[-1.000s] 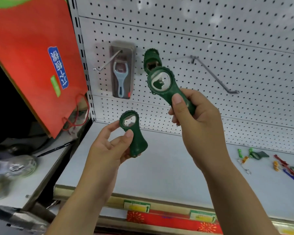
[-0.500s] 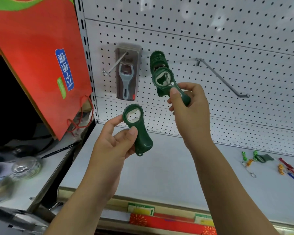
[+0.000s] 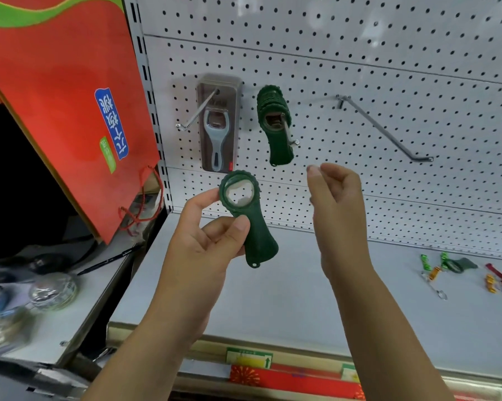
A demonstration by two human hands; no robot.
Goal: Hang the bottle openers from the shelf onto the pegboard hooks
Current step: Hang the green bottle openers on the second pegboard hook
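One opener (image 3: 261,241) is sitting in the left grip (image 3: 203,250), thumb and fingers pinching its neck, above the back edge of the shelf (image 3: 272,308). Several more openers (image 3: 274,111) are hanging stacked on the middle hook (image 3: 292,140) of the pegboard (image 3: 388,62). Just below and right of them the right grip (image 3: 338,198) is hovering, released, fingers loosely curled.

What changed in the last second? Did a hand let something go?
The right hand slid its green opener onto the hook, let go and drew back down, empty; it now hangs with the hung green openers. The left hand still grips the other green opener. The packaged grey opener and bare hook stayed put.
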